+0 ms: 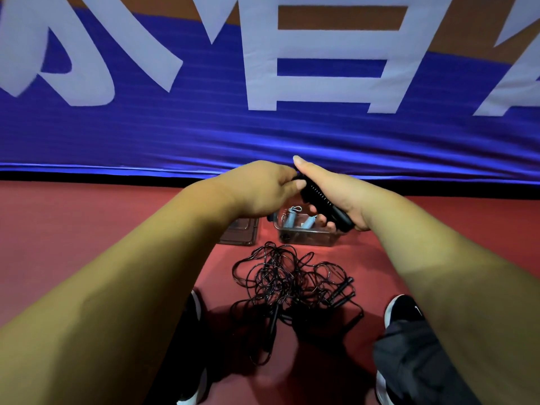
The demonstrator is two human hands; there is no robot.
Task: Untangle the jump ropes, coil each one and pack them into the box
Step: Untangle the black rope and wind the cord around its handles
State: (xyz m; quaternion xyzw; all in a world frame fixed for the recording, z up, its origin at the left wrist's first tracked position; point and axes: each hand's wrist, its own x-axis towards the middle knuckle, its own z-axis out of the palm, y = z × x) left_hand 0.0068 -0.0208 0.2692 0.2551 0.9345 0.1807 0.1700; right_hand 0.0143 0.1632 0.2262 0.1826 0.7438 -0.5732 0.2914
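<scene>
Banner [263, 135]: big white characters, cropped; I cannot read them. Right hand [342, 194]: fingers curled round a bundled black rope [321, 203], held above the box [306, 239]. Left hand [263, 188]: fingertips pinch the rope's top end. Tangle [292, 285]: black ropes on the floor [87, 229], between the shoes [403, 311], near the box.

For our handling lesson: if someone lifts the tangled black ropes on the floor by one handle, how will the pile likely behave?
The tangled black ropes look thin and loosely looped, so they would probably sag limply. Their loops cross many times, so the clump likely rises together. The slim handles may dangle and swing.
</scene>
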